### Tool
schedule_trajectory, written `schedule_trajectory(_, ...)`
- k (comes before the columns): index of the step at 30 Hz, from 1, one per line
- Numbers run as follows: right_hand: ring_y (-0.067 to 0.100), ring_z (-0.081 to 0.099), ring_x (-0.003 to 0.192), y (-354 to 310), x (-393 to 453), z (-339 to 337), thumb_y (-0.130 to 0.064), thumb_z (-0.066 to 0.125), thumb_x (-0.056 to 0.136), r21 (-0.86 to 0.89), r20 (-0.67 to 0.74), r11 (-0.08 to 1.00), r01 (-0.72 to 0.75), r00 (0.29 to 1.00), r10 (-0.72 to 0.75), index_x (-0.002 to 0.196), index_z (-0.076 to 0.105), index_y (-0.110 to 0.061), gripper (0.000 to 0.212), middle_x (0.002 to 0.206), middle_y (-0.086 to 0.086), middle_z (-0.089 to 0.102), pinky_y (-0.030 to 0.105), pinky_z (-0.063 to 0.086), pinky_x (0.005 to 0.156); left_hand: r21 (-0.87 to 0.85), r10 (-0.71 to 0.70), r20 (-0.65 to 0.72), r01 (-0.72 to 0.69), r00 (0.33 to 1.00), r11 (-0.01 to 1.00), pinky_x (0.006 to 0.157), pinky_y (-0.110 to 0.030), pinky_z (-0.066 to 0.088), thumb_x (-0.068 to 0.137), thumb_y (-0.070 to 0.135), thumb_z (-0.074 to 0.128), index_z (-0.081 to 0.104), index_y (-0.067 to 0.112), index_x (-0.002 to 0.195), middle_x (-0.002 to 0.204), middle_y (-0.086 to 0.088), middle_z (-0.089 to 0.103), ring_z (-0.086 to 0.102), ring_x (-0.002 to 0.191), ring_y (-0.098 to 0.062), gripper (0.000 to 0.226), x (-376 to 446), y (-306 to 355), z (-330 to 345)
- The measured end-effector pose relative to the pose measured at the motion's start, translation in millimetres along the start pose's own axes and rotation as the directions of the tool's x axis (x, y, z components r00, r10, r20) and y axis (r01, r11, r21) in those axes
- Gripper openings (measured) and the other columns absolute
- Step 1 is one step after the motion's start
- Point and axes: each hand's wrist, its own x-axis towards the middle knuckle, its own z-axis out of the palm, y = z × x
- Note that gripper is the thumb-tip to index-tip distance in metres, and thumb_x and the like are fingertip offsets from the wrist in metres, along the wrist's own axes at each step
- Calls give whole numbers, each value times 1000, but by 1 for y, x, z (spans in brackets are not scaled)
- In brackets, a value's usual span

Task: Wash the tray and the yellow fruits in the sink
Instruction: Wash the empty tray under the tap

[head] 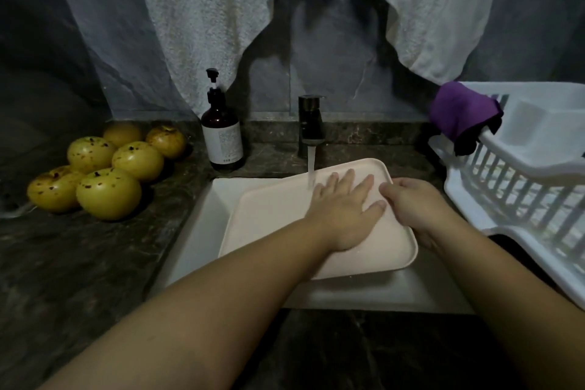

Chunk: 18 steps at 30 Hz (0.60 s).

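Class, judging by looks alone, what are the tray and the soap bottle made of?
Tray: probably plastic, pale pink, smooth matte, with moulded rounded corners and rim. Soap bottle: dark amber, glossy, either glass or plastic; the picture cannot settle which. Its pump looks like black plastic.

pink tray (pixel 275 218), speckled yellow fruits (pixel 107 193), purple cloth (pixel 459 111)

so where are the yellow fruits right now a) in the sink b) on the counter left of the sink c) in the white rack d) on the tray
b: the yellow fruits sit on the dark counter left of the sink, while both hands work the tray.
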Motion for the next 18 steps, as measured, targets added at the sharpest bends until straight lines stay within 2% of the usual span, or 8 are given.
schedule_trajectory(4, 28, 71, 85, 0, 5, -11, -28, 62, 98, -4, -66, 1000, -28, 997, 27, 93, 74, -17, 18, 91, 6, 75, 43, 57, 84, -13, -195, 27, 195, 980, 981, 125, -54, -7, 97, 77, 14, -2, 43, 164, 174, 4, -11, -13, 160, -28, 76, -12, -47, -13)
schedule_trajectory(7, 26, 69, 80, 0, 8, -21, -29, 63, 97, -2, -116, 1000, 3, 993, -3, 91, 75, -14, 20, 87, 6, 75, 38, 54, 76, -39, -295, 31, 296, 955, 954, 126, -56, -4, 99, 76, 18, -1, 40, 165, 174, 12, -10, -11, 160, -29, 77, -24, -77, -21)
schedule_trajectory(10, 24, 70, 80, 0, 6, -14, -30, 60, 99, -8, -100, 999, 31, 994, -32, 92, 75, -18, 20, 87, 3, 75, 37, 53, 74, -32, -355, 6, 355, 935, 934, 126, -57, -6, 97, 77, 15, -5, 37, 165, 174, 5, -14, -14, 160, -31, 82, -27, -73, -18)
schedule_trajectory(12, 22, 69, 82, -1, 5, -4, -30, 59, 100, -15, -90, 998, 55, 994, -57, 94, 74, -20, 19, 90, 3, 74, 34, 53, 72, -32, -313, -28, 312, 949, 949, 124, -57, -10, 92, 81, 12, -8, 36, 164, 173, 0, -18, -16, 159, -32, 88, -25, -51, -10)
schedule_trajectory(15, 15, 65, 79, -2, 1, 9, -30, 56, 101, -67, -64, 994, 86, 994, -91, 86, 70, -25, 21, 88, -3, 72, 29, 43, 61, 2, -142, -59, 142, 988, 990, 121, -58, -15, 85, 82, 9, -6, 36, 164, 173, -2, -19, -21, 158, -31, 93, -17, -7, 6)
schedule_trajectory(18, 15, 68, 83, -1, -2, 12, -29, 55, 102, -56, -36, 996, 75, 996, -77, 89, 71, -26, 21, 89, -2, 73, 31, 52, 70, 53, -42, -83, 47, 996, 997, 120, -60, -17, 93, 73, 13, -4, 35, 165, 174, -1, -16, -20, 158, -31, 83, -10, 17, 16)
